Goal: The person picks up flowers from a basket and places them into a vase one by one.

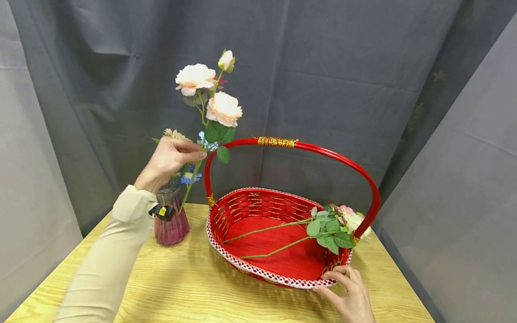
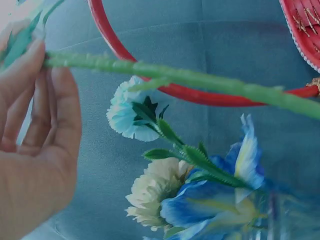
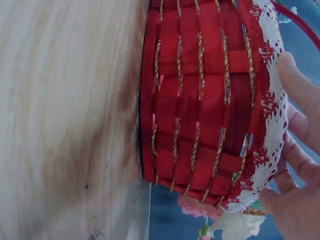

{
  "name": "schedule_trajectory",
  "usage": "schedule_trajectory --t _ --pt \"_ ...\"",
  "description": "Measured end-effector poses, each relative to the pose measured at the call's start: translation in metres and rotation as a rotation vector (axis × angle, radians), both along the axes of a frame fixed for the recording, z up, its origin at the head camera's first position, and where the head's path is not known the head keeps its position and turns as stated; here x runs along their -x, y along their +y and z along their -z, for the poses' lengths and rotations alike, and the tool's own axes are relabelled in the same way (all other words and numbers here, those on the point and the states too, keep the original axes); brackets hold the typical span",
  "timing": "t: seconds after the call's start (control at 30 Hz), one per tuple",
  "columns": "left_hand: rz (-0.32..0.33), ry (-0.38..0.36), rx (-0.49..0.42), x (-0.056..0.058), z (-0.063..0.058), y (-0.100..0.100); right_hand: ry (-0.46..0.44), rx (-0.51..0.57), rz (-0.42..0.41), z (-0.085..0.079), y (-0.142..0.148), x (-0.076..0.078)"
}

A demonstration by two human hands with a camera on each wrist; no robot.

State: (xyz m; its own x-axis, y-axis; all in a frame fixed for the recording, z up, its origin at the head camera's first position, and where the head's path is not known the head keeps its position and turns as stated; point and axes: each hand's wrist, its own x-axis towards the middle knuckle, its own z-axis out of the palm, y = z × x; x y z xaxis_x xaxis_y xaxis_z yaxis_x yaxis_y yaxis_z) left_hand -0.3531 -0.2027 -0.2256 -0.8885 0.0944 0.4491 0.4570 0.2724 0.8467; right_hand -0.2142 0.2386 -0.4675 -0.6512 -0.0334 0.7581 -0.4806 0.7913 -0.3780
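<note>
My left hand (image 1: 171, 157) pinches the green stem (image 1: 190, 184) of an artificial rose spray between thumb and fingers. Its two pale pink blooms (image 1: 224, 109) and one bud (image 1: 226, 61) rise above the hand, overlapping the basket handle's left side. In the head view, the stem slants down past a pink-tinted ribbed glass vase (image 1: 171, 229). At the near right side of a red woven basket (image 1: 278, 281), my right hand (image 1: 349, 294) grips the white lace rim (image 3: 272, 120), thumb outside and fingers over the edge. Two cut-flower stems (image 1: 274, 228) lie inside the basket.
The red hoop handle (image 1: 335, 155), wrapped in gold at its top, arches over the basket. Leafy blooms (image 1: 331, 229) lean on the basket's right rim. Blue and cream flowers (image 2: 210, 200) stand in the vase. Grey curtain (image 1: 323, 80) hangs behind the wooden table (image 1: 173, 287).
</note>
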Motion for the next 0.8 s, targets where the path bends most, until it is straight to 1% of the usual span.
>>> schedule_trajectory --t 0.1,0.23,0.33,0.43,0.5,0.6,0.67,0.8 --pt "-0.038 0.032 -0.069 0.003 -0.007 -0.002 0.008 -0.002 -0.004 0.0 0.0 0.0" --pt "-0.116 0.062 -0.082 0.002 -0.016 -0.005 0.019 -0.004 -0.014 0.001 -0.001 -0.001" --pt "-0.139 0.106 -0.089 0.003 -0.022 -0.004 0.024 0.002 -0.021 0.0 -0.001 -0.001" --pt "-0.165 0.163 -0.08 0.005 -0.023 -0.005 0.019 0.001 -0.025 -0.001 -0.001 0.0" --pt "-0.202 0.205 -0.052 0.007 -0.022 -0.007 0.011 -0.002 -0.02 -0.001 -0.002 0.0" --pt "-0.261 0.247 -0.007 0.012 -0.017 -0.013 -0.002 -0.003 -0.013 -0.002 -0.003 -0.001" --pt "-0.285 0.252 0.007 0.017 -0.012 -0.018 -0.005 0.001 -0.009 -0.002 -0.004 -0.001" --pt "-0.312 0.221 0.021 0.027 0.002 -0.028 -0.009 0.005 -0.005 -0.001 -0.005 -0.002"
